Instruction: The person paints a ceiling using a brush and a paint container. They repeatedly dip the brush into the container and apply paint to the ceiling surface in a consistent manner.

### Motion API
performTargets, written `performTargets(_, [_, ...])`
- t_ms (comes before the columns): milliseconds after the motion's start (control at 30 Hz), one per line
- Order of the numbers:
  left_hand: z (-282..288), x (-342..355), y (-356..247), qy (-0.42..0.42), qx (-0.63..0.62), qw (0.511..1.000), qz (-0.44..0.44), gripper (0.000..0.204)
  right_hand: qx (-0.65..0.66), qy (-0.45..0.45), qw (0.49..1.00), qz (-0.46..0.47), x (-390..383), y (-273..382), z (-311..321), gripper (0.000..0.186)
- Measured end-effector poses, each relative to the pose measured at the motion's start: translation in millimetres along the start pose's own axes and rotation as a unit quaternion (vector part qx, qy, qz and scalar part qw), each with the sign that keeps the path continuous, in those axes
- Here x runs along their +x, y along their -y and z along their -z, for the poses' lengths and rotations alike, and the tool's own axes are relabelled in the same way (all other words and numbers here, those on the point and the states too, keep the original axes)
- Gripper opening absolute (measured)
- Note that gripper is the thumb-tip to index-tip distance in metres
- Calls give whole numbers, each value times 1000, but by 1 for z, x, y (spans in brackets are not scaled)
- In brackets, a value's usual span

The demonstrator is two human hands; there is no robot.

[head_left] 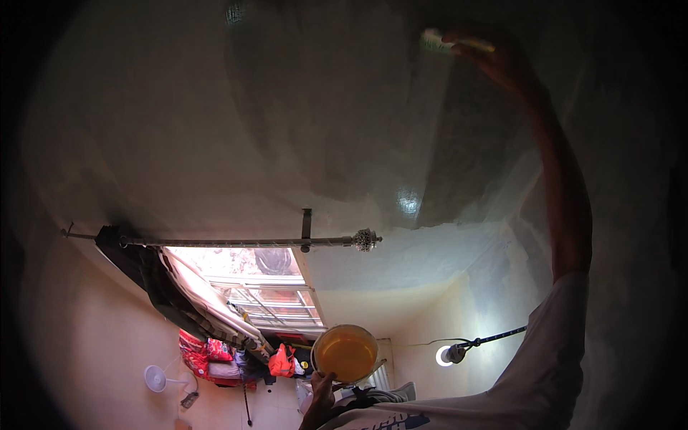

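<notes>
High at the upper right, my right hand (491,57) grips a brush (437,41) with a pale head, against the grey, patchily coated surface (322,107), which has darker, glossy wet-looking areas. My raised bare forearm runs down the right side of the view. Low in the middle, my left hand (323,387) holds the rim of a round container (345,352) of amber liquid. The brush is somewhat blurred, so I cannot tell exactly how its head meets the surface.
A curtain rod (272,241) with dark curtains (143,272) crosses before a bright window (251,265). Below are red bags or bedding (208,351) and a white fan (156,378). A lit lamp (451,354) hangs on a strap or pole at the lower right.
</notes>
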State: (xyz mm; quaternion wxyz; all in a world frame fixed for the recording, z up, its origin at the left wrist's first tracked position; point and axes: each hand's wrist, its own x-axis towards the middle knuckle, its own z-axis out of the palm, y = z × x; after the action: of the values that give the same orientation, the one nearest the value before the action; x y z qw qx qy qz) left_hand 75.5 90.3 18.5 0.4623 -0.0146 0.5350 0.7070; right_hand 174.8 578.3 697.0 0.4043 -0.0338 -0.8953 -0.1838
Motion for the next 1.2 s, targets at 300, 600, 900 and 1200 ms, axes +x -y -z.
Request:
performTargets(300, [18,21,26,5,-8,1000,4,33,-82,-115,984,112,5,-8,0,32])
performTargets(600, [0,1,-6,27,-17,998,47,39,-63,-33,997,12,-87,61,-70,34])
performTargets(900, [-5,-8,-7,12,-1,1000,27,35,54,3,998,-13,-53,52,-60,21])
performTargets(1200, [-3,1,-1,38,-5,999,-18,30,-35,-67,996,-40,33,36,-14,20])
